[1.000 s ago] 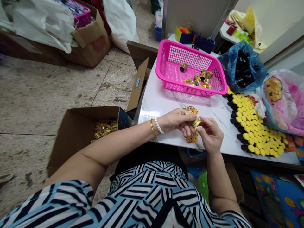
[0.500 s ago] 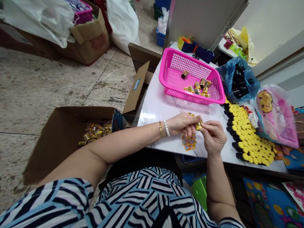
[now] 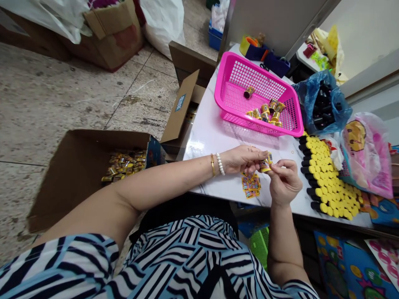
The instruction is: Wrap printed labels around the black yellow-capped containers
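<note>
Over a white, marble-patterned surface (image 3: 204, 139), the left hand (image 3: 245, 159) and right hand (image 3: 285, 182), fingertips pinched nearly closed, held a small yellow printed label (image 3: 266, 163) between them, its long axis roughly near-to-far, far end leaning right.

The left arm (image 3: 168, 180) slants inward, left hand (image 3: 243, 161) pinched close; just beside it the right hand (image 3: 285, 182) pinches too, right forearm (image 3: 284, 236) pointing forward.

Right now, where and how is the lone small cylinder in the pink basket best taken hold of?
Probably by its curved body, from above: the cylinder appears to lie on its side, apart from the cluster, below the basket rim.
</note>
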`<state>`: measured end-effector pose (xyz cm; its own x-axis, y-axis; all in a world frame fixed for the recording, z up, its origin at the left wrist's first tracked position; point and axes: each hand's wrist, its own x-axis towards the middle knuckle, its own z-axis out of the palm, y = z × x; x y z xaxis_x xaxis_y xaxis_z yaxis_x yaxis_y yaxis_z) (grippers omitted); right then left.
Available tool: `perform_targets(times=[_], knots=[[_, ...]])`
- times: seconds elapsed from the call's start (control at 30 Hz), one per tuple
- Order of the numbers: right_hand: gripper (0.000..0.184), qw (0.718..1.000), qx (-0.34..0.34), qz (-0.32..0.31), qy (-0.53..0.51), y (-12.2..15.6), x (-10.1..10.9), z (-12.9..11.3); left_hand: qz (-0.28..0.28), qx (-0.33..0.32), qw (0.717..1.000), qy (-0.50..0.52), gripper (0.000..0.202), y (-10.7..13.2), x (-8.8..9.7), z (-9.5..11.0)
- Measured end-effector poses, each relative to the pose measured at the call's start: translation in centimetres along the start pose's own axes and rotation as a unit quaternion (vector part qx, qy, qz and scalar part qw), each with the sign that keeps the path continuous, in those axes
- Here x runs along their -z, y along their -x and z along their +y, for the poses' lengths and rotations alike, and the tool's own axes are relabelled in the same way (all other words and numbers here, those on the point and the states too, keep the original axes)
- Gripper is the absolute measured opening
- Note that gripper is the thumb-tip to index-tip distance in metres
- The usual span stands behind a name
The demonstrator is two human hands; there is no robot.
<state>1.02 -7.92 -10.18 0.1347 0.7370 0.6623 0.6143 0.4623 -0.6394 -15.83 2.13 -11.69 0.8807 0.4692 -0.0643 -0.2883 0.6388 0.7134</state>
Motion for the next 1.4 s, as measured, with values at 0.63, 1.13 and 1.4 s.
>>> perform_targets(times=[0.63,1.13,1.4], knots=[[0.016,0.996,-0.067,-0.008,-0.053,0.8,-1.3,1.0,0.023,0.037,0.999,0.016,0.047,0.0,-0.2,0.0],[0.025,0.987,-0.103,-0.120,-0.002,-3.9,-2.5,-0.5,0.097,-0.055,0.994,0.012,0.061,-0.2,0.9,0.5],[0.027,0.979,0.098,-0.144,0.107,-6.6,-3.4,-1.2,0.097,-0.064,0.993,0.028,0.054,0.3,1.7,2.3]])
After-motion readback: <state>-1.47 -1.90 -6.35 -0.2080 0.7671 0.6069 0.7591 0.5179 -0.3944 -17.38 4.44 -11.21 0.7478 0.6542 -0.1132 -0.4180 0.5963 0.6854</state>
